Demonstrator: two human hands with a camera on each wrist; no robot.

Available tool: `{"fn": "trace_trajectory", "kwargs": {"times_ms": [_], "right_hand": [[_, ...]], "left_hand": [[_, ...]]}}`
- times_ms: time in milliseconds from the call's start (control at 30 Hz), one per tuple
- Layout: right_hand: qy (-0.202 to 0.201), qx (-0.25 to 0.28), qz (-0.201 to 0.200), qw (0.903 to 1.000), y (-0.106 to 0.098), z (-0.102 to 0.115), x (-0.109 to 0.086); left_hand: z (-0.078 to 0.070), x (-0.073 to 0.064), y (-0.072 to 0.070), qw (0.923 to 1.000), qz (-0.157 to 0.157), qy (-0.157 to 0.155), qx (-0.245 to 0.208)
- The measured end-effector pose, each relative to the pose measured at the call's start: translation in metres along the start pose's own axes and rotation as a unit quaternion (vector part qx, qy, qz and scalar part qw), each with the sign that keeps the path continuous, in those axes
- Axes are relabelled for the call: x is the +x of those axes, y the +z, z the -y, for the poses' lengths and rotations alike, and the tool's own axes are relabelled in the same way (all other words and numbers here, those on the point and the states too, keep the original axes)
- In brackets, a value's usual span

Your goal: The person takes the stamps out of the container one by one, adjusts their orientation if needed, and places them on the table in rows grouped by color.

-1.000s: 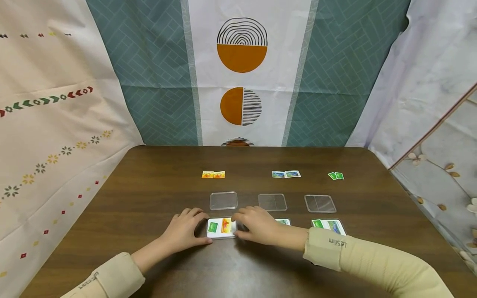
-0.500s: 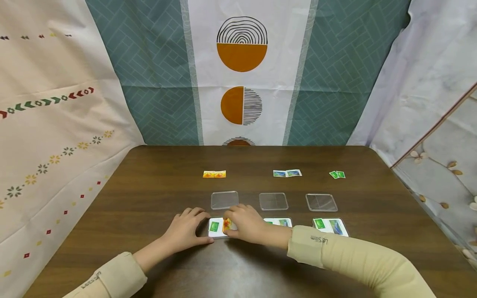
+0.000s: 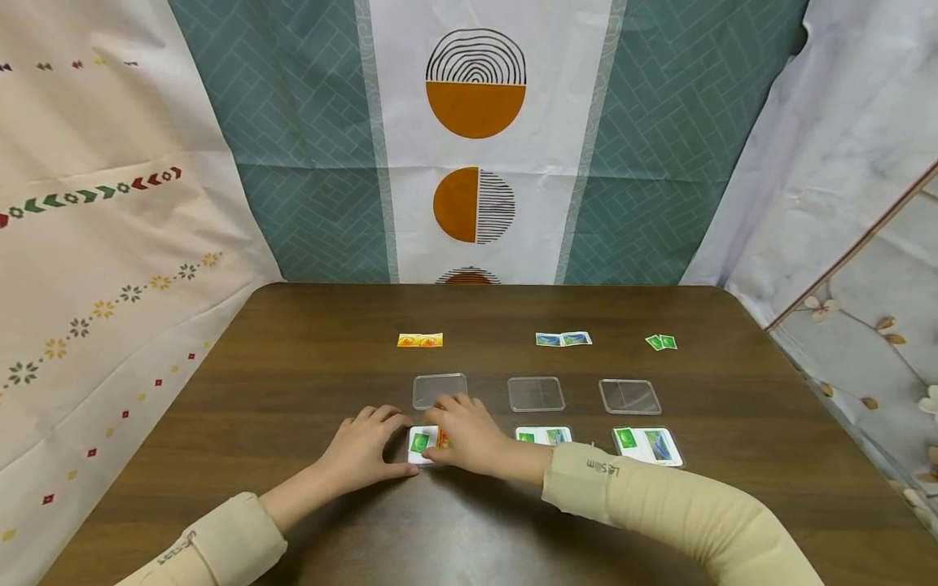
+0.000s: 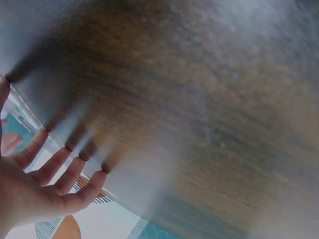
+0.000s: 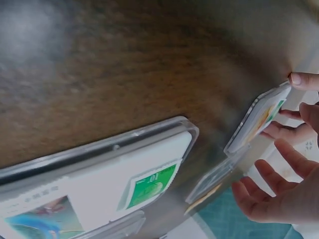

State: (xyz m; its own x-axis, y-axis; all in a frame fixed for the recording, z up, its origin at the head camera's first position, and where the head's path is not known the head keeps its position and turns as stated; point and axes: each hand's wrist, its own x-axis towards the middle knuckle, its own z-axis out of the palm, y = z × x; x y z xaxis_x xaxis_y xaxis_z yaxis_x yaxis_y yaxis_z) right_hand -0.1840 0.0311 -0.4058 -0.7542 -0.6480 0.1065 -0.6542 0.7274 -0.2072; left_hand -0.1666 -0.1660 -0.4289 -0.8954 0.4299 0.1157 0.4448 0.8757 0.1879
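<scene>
My left hand (image 3: 364, 448) rests at the left edge of a clear case holding a white card (image 3: 414, 458), thumb and fingers spread along the corners. A green stamp (image 3: 419, 442) and a yellow-orange stamp (image 3: 443, 438) lie on that card. Above its right half is my right hand (image 3: 472, 435), which covers part of the orange stamp. In the right wrist view, this hand's fingers (image 5: 271, 181) are loosely bent beside the case (image 5: 244, 134), and the orange stamp lies flat. The left wrist view has the left fingers (image 4: 65, 172) spread and nearly straight.
Two similar cases with stamped cards, the middle one (image 3: 543, 435) and the right one (image 3: 648, 446), lie rightward. Behind are three clear lids (image 3: 440, 391). Farther back are paired orange stamps (image 3: 420, 340), blue stamps (image 3: 563, 338) and green stamps (image 3: 661, 343) on the brown table (image 3: 315, 325).
My right hand has moved left from the case's right edge to over the orange stamp, uncovering the middle case. The left hand stays at the case's left edge.
</scene>
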Motion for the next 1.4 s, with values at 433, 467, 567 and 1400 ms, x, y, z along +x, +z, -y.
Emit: {"fn": "trace_trajectory", "kwargs": {"times_ms": [433,467,567,1400], "right_hand": [[0.022,0.062,0.023,0.9976,0.005,-0.002,0.008],[0.027,0.070,0.024,0.9969,0.006,-0.002,0.008],[0.040,0.093,0.024,0.9945,0.007,-0.002,0.008],[0.085,0.147,0.003,0.9854,0.017,0.003,0.012]], "left_hand": [[0.001,0.001,0.003,0.9999,-0.006,0.006,0.007],[0.001,0.001,0.003,0.9999,-0.006,0.005,0.007],[0.001,0.001,0.004,0.9999,-0.007,0.005,0.007],[0.001,0.001,0.003,0.9999,-0.010,0.008,0.005]]}}
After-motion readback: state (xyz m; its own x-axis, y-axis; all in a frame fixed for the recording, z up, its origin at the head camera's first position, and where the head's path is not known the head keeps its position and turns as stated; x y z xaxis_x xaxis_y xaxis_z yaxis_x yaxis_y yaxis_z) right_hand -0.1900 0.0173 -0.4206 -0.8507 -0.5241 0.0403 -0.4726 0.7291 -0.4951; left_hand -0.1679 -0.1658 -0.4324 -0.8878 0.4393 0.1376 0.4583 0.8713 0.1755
